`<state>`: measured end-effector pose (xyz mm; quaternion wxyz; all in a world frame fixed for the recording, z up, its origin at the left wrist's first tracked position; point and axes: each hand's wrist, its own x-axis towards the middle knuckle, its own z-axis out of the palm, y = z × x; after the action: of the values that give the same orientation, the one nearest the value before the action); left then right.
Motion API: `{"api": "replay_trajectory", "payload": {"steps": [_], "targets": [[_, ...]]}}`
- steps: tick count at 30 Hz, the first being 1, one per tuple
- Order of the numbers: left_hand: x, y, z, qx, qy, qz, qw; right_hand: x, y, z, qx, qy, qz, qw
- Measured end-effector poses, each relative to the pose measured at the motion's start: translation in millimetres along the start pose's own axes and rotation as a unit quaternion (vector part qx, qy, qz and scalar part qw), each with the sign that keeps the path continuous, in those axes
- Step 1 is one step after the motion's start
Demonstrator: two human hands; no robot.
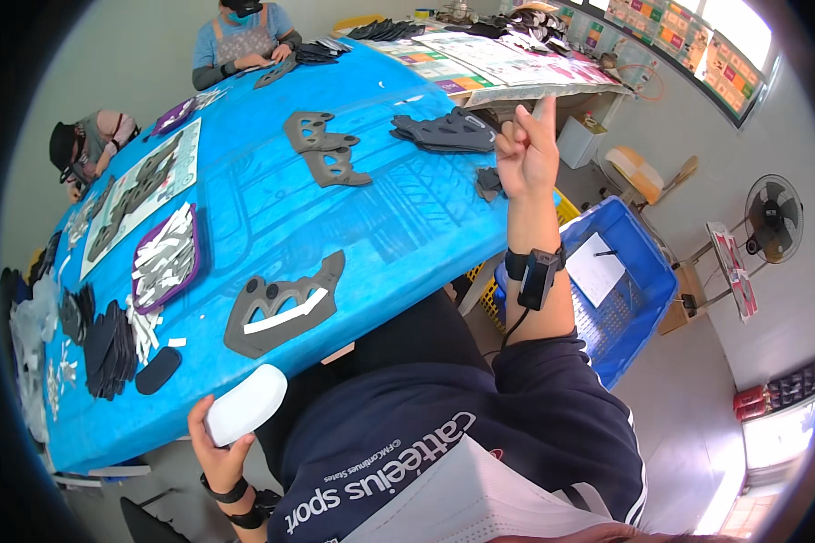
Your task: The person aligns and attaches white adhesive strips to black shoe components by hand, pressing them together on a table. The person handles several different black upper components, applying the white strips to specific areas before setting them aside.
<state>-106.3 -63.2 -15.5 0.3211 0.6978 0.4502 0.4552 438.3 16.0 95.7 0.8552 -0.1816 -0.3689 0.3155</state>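
Observation:
At the table's near edge, my left hand (219, 457) grips a white pad (247, 404) with rounded ends, thumb on one side and fingers on the other. My right hand (529, 156) is raised beyond the table's right edge, above a blue crate (620, 312). Most of its fingers are curled in, while one pale digit points up. Whether anything small is inside them cannot be made out. Nearest on the blue-covered table (380, 231) lies a grey foam piece (254, 308) with cutouts and a white strip (285, 311) across it. A dark oval pad (158, 371) lies to its left.
A purple tray (166, 258) of white strips and stacked dark pads (110, 351) stand at left. More grey foam pieces (326, 149) and a dark stack (445, 131) lie farther off. Two people (244, 45) (91, 149) work across the table. A fan (775, 217) stands right.

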Motion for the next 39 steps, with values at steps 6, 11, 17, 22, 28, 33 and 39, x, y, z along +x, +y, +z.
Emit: {"api": "replay_trajectory", "payload": {"steps": [6,11,17,22,28,33,39], "targets": [[-20.0,11.2,-28.9,0.023,0.067,-0.001,0.997,-6.1,-62.7,-79.9,0.153,-0.224,0.124,0.955],[-24.0,12.7,-46.8,0.011,0.085,-0.015,0.996,-16.1,-124.4,-139.2,-0.23,0.173,0.087,0.954],[-16.3,32.5,-30.6,0.024,0.086,0.041,0.995,100.6,-63.3,-147.0,-0.407,-0.04,0.154,0.9],[-15.4,49.8,-25.4,-0.002,-0.004,0.048,0.999,181.6,-25.3,-157.5,-0.34,0.08,0.174,0.921],[-10.3,46.0,-22.7,-0.024,-0.058,0.032,0.997,65.4,77.4,-36.8,-0.363,-0.218,0.201,0.883],[-7.7,50.3,-17.2,-0.034,-0.078,0.062,0.994,-123.5,89.2,74.1,-0.29,-0.487,0.27,0.779],[-9.6,57.6,-11.5,-0.023,-0.094,0.091,0.991,-198.9,89.4,140.2,-0.114,-0.504,0.372,0.772]]}}
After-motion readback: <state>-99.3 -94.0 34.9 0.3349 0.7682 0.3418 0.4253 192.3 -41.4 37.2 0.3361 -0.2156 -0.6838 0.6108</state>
